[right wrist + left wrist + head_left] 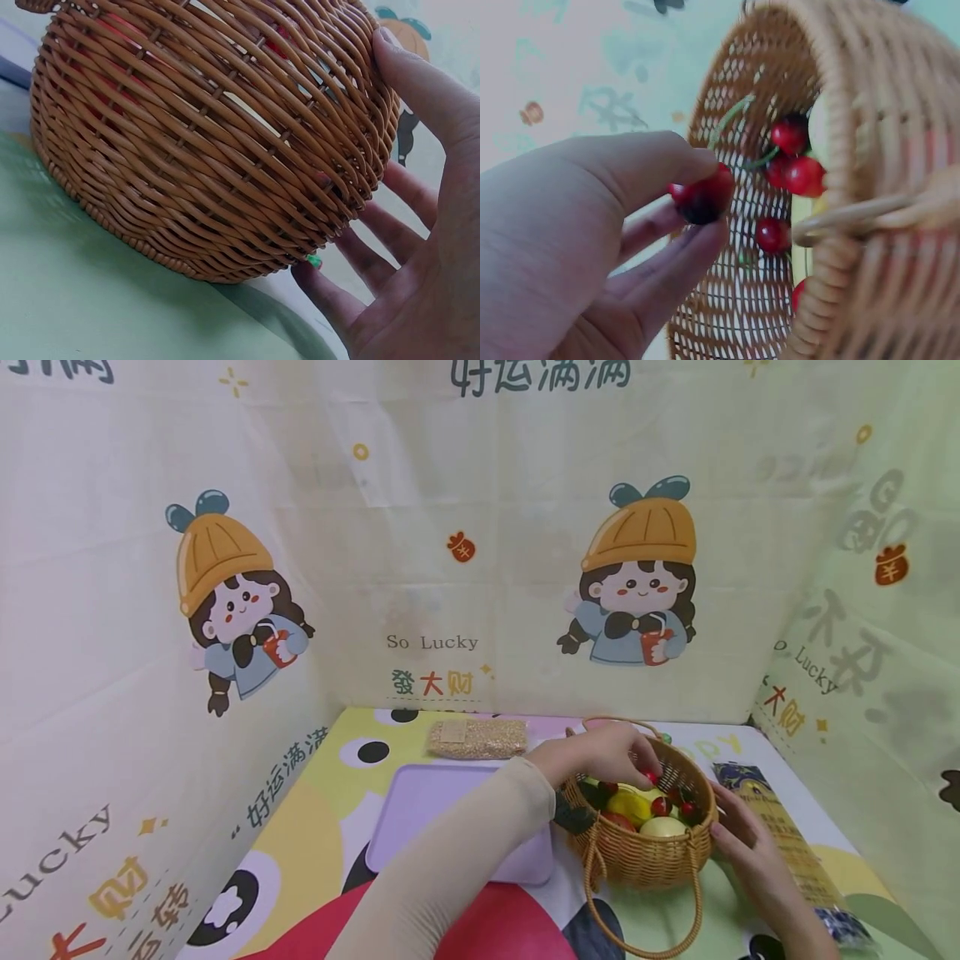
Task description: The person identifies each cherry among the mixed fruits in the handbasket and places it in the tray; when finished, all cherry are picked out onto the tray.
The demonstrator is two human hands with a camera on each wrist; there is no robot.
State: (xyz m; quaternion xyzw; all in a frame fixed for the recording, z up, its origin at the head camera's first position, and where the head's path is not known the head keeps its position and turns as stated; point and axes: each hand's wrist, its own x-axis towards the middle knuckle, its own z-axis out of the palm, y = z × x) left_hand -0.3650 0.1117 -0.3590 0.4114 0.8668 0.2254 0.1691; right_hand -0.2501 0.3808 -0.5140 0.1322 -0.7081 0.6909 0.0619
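Note:
A wicker basket [645, 864] holds toy fruit: a yellow piece [628, 807], a pale round one [663, 827] and several red cherries [661, 807]. Over its opening, the left hand [609, 753] pinches a dark red cherry [705, 196] between thumb and fingers, with a green stem rising beside it. On the basket's right side rests the right hand [750, 835]. In the right wrist view its fingers [390, 232] are spread against the weave [210, 150], the thumb near the rim.
Left of the basket lies a lilac tray [431, 793], partly behind the left sleeve. A bag of grains [477, 739] is at the back of the table. A dark blue and gold packet [795, 843] lies at the right. The basket's looped handle [660, 953] hangs toward the front.

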